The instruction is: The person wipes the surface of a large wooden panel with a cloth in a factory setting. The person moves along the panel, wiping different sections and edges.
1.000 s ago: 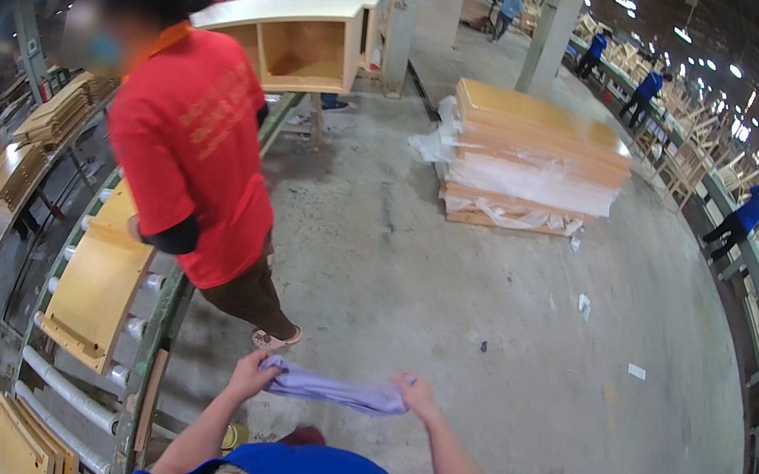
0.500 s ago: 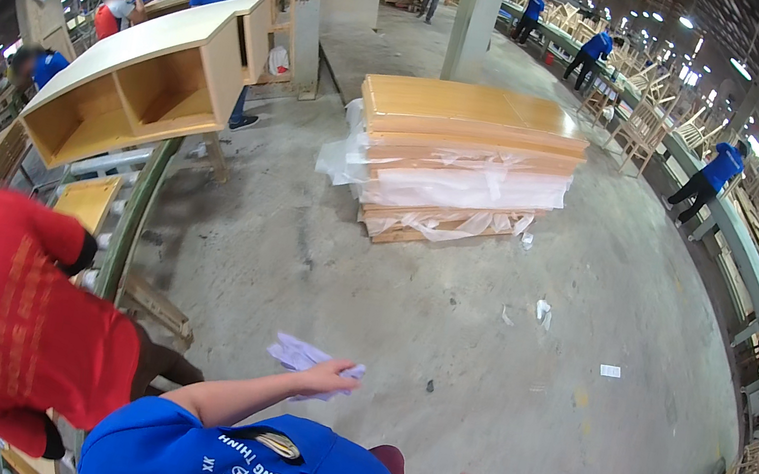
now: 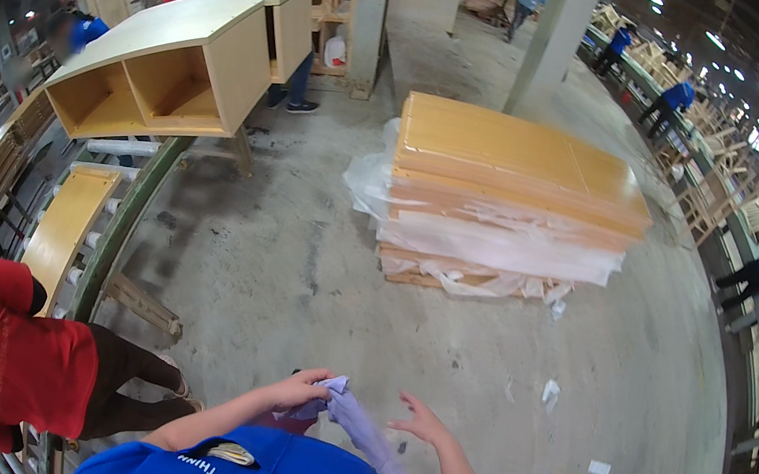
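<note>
My left hand (image 3: 303,392) is closed around one end of a light purple cloth (image 3: 358,428), which hangs down to the right in front of my blue shirt. Just right of the cloth, my right hand (image 3: 421,421) is apart from it, with fingers spread and nothing in them. Ahead of both hands, a stack of yellow-brown wooden panels (image 3: 525,161) stands on the floor, with white plastic film (image 3: 490,241) between and around its lower layers.
At the left a co-worker in a red shirt (image 3: 14,350) stands by a green-edged roller conveyor (image 3: 123,238). It carries a wooden panel (image 3: 70,218) and a two-compartment cabinet (image 3: 189,51). A pillar (image 3: 549,44) rises behind the stack. Paper scraps (image 3: 550,396) lie on the concrete floor.
The cloth has swung from my left hand's far side to hang rightward between my hands. My right hand has risen toward it, fingers spreading. The stack now appears nearer and further right.
</note>
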